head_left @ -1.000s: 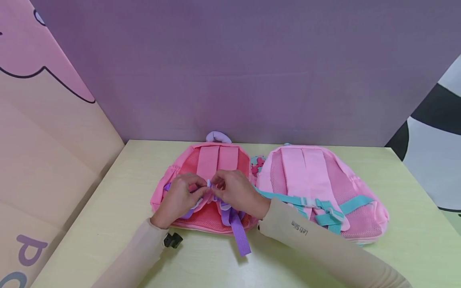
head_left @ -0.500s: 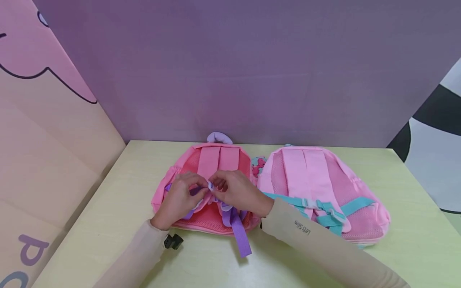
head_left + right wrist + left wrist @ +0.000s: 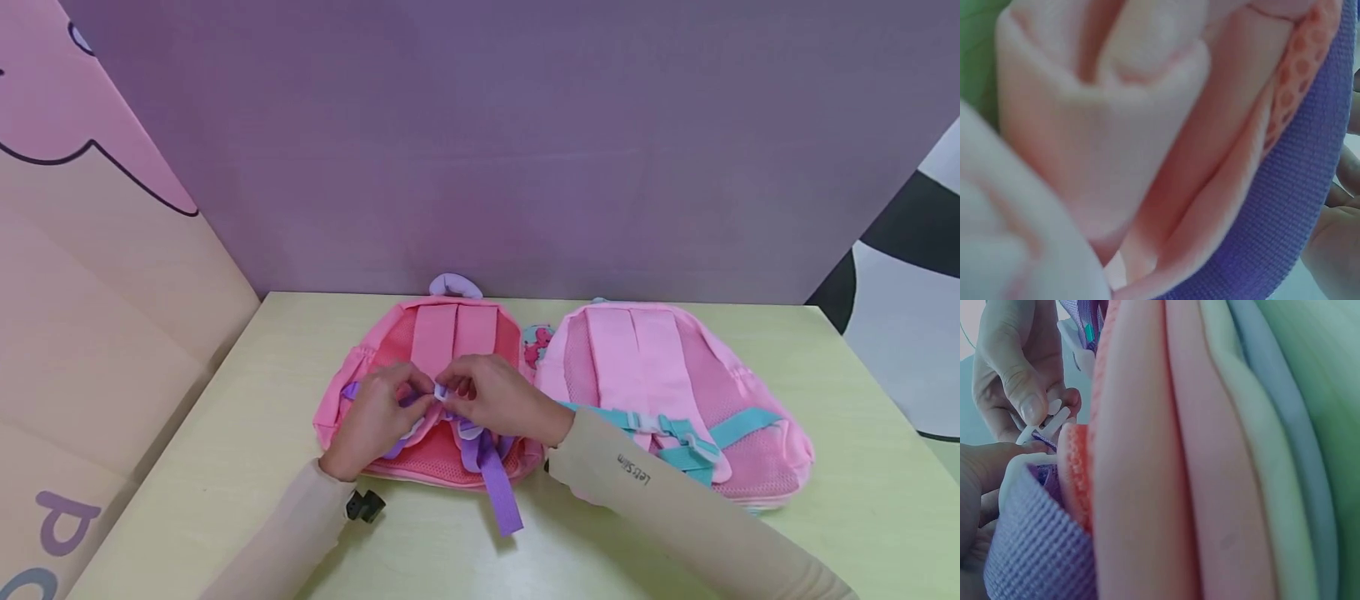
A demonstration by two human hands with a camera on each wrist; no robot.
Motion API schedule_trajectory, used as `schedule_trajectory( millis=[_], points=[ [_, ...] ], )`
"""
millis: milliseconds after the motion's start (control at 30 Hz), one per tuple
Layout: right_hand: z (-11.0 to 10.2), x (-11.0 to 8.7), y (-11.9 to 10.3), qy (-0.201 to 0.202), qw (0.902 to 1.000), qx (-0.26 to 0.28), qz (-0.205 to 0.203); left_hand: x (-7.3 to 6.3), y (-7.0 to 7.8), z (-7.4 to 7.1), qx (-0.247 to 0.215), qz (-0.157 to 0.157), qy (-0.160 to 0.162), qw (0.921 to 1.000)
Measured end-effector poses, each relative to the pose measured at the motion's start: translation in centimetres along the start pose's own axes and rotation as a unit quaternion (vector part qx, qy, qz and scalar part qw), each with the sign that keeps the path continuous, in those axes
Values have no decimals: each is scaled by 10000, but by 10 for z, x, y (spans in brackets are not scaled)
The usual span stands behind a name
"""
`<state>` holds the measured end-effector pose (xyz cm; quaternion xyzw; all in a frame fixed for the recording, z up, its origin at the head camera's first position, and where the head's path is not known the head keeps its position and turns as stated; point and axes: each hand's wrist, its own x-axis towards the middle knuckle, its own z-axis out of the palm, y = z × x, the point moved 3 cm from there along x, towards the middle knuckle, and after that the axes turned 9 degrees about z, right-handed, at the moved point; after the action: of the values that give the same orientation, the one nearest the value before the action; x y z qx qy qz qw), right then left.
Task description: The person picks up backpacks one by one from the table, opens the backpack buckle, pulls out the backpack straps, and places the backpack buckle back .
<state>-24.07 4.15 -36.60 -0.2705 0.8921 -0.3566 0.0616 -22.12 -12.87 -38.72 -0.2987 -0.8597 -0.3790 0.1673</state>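
On the pale yellow table [image 3: 247,400] lay a darker pink bag [image 3: 435,460] with a light purple handle [image 3: 454,281], and just beside it lay a lighter pink bag [image 3: 660,358] with blue-green straps [image 3: 742,426].

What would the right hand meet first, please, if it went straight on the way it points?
Past the white buckle it pinches, most likely the left hand, just opposite; depth is unclear.

Head view: from above six o'clock, facing down toward twelve over the worktop [image 3: 187,500]. Wrist views: close range; both show purple webbing [image 3: 1041,544].
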Motion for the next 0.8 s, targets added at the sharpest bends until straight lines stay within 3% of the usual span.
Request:
schedule_trajectory(
  millis=[133, 300, 533, 800],
  points=[
    [0, 1, 0, -94, 9999, -21, 71, 1, 1, 1, -66, 143, 55, 9999],
    [-2, 1, 2, -123, 9994, 232, 244, 2, 4, 0, 140, 852, 188, 9961],
    [-4, 5, 4, -506, 9975, 362, 348, 3, 3, 0, 492, 1885, 30, 9808],
    [-10, 11, 6, -1009, 9942, 158, 333, 3, 7, 1, 838, 2238, -47, 9710]
  ],
)
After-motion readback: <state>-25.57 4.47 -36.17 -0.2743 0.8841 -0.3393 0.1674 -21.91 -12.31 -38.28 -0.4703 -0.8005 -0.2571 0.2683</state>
